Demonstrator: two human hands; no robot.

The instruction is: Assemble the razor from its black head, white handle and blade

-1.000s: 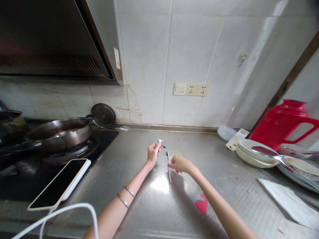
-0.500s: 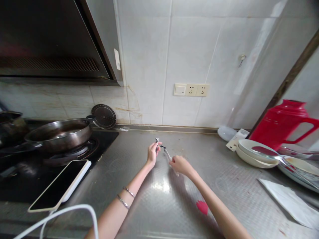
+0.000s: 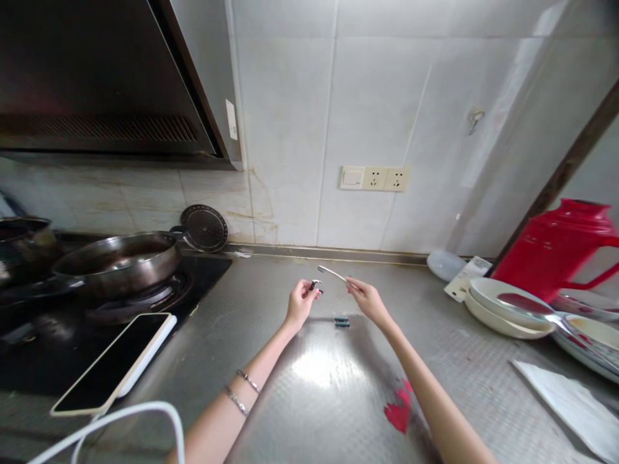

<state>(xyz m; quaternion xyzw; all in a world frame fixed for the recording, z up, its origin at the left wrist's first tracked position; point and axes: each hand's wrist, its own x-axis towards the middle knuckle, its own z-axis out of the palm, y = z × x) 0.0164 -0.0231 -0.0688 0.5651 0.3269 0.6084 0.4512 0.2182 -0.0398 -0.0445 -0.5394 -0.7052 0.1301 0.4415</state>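
Observation:
My left hand [image 3: 300,303] pinches a small razor [image 3: 314,284] with a black handle and a silvery T-shaped head, above the steel counter [image 3: 271,361]. To its right, my right hand [image 3: 366,299] is closed on a slim white toothbrush [image 3: 333,273]. The dark-bristled head of the brush points left, towards the razor, apart from it. Below and between the hands, two small dark green cylinders [image 3: 342,322], perhaps batteries, lie side by side on the counter.
A pan [image 3: 120,264] sits on the black stove at left, with a phone [image 3: 113,364] and white cable [image 3: 155,407] nearer. At right stand a red thermos [image 3: 556,248], stacked bowls [image 3: 507,319] and a white paper [image 3: 570,399]. A red patch [image 3: 399,409] marks the counter.
My right hand has risen and moved slightly right with the toothbrush, uncovering the two green cylinders. My left hand has turned the razor, so its head now tips towards the right.

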